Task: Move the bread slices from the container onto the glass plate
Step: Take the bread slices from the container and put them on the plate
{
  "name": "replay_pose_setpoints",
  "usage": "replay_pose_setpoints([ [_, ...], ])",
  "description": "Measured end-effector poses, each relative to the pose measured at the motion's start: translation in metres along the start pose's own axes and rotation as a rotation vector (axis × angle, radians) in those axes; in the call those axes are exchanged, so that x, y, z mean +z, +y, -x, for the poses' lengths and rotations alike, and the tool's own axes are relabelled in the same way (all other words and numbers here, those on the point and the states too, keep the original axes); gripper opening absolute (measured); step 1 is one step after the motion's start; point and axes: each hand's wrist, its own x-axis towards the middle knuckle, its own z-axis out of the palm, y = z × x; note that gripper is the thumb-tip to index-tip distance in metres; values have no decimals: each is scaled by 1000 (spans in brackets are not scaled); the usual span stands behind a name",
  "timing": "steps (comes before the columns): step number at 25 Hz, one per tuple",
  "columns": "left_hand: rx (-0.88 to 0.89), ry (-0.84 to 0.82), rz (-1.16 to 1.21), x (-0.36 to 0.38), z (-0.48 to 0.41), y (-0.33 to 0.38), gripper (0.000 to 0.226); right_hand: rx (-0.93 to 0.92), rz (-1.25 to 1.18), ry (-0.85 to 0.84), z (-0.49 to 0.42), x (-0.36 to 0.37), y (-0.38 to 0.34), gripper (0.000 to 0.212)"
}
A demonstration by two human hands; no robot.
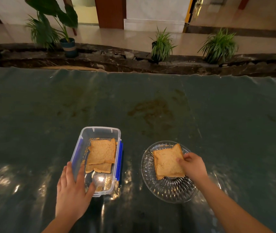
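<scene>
A clear plastic container (pixel 100 132) with blue side clips sits left of centre on the table. Brown bread slices (pixel 102 153) lie stacked in its far half. My left hand (pixel 72 190) rests flat on its near left corner, fingers spread, thumb over the rim. To the right stands a cut-glass plate (pixel 171 190). On it lies a bread slice (pixel 166 161) on top of another slice whose edge shows below. My right hand (pixel 192 165) pinches the top slice at its right edge.
The table is covered with a dark green shiny sheet (pixel 150 106) with brownish stains in the middle. Beyond its far edge runs a dark stone ledge with several potted plants (pixel 161 45). Crumbs lie in the container's near half.
</scene>
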Motion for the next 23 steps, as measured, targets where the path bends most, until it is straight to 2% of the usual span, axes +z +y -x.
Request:
replay_pose_setpoints([
  [8,-1,-9,-2,-4,1,2,82,127,-125,5,-3,-4,12,13],
  [11,-1,-4,-13,-2,1,2,75,109,85,-52,1,-5,15,19],
  [14,-3,-1,-3,-3,2,1,75,-25,368,40,7,-6,10,35],
  [17,-6,-10,0,-4,2,2,80,-198,349,111,16,2,-15,38],
  [20,-11,-9,2,-4,2,1,77,-355,255,4,28,29,-73,29],
  [23,-2,7,21,-4,3,1,78,-597,184,-140,43,74,-140,23],
])
